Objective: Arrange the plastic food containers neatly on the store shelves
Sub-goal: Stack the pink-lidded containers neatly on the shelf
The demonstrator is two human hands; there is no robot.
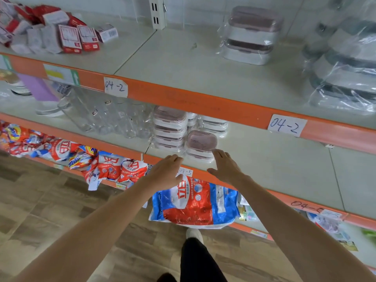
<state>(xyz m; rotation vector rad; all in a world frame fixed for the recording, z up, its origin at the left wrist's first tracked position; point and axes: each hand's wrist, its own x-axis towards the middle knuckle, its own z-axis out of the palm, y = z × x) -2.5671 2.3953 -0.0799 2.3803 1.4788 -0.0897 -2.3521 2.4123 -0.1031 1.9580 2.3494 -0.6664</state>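
On the middle shelf [264,165] a short stack of pink-lidded white plastic containers [201,144] stands near the front edge, wrapped in clear film. A taller stack [169,127] stands to its left and another stack [213,125] behind it. My left hand [165,173] is flat with straight fingers just left of the front stack. My right hand [224,165] is flat too, its fingertips at the front stack's right corner. Neither hand holds anything. Two more pink-lidded containers [251,35] are stacked on the top shelf [183,64].
Clear glass jars [105,115] lie left of the containers on the middle shelf. Film-wrapped grey-rimmed containers [345,66] fill the top shelf's right end, red and white boxes [61,31] its left. Detergent bags [195,202] crowd the bottom shelf. Wooden floor lies below.
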